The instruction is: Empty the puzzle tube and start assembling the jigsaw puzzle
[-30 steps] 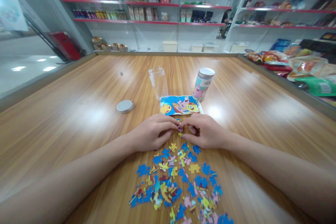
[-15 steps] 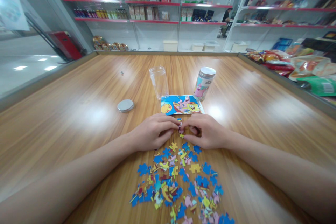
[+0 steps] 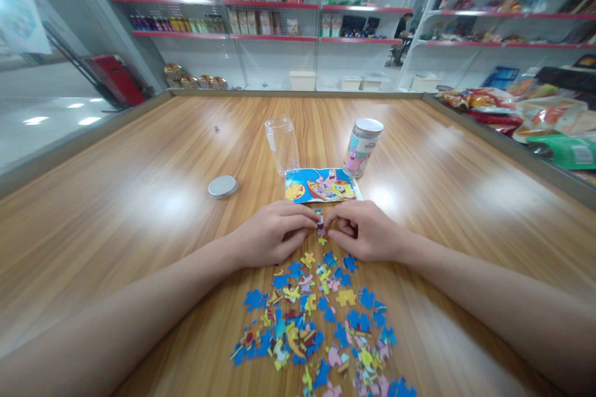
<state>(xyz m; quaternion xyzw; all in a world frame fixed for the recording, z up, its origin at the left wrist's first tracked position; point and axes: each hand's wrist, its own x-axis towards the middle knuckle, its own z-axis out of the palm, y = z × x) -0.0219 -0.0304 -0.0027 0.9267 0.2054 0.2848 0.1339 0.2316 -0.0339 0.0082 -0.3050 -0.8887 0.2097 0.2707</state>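
My left hand [image 3: 272, 236] and my right hand [image 3: 365, 231] rest on the wooden table [image 3: 139, 198] with their fingertips meeting. Both pinch small joined puzzle pieces [image 3: 320, 222] between them, pink and yellow. Just in front of the hands lies a loose yellow piece [image 3: 321, 240]. Nearer to me spreads a pile of several loose puzzle pieces [image 3: 316, 322], mostly blue, yellow and pink. Beyond the hands lies a colourful cartoon reference picture [image 3: 322, 185].
A clear empty jar [image 3: 281, 145] stands behind the picture, its metal lid [image 3: 222, 187] lying to the left. A closed printed can [image 3: 362, 148] stands to the right. Snack bags [image 3: 535, 115] line the right edge. Store shelves [image 3: 279, 12] fill the background.
My right hand has shifted slightly up and back, with its fingers drawn closer to the left hand's. The pieces stay pinched between both hands.
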